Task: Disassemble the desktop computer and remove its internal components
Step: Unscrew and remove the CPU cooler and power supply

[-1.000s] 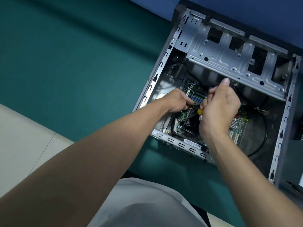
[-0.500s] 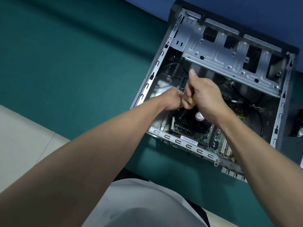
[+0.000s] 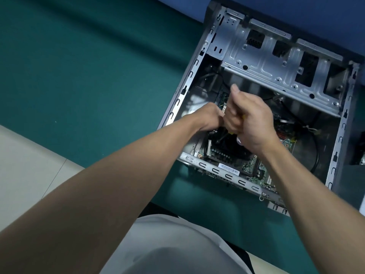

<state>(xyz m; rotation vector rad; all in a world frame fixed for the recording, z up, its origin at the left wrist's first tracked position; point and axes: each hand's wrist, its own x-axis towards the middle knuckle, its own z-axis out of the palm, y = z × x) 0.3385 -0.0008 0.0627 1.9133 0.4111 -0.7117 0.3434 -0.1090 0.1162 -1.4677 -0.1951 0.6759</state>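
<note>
Nearest, the open computer case (image 3: 223,176) shows its motherboard (image 3: 248,165), over which the left hand (image 3: 207,117), curled on what I cannot tell, touches at nine o'clock the right hand (image 3: 250,123), fisted round a yellow-handled screwdriver (image 3: 243,116), with the drive cage (image 3: 276,64) at twelve o'clock beyond.
</note>
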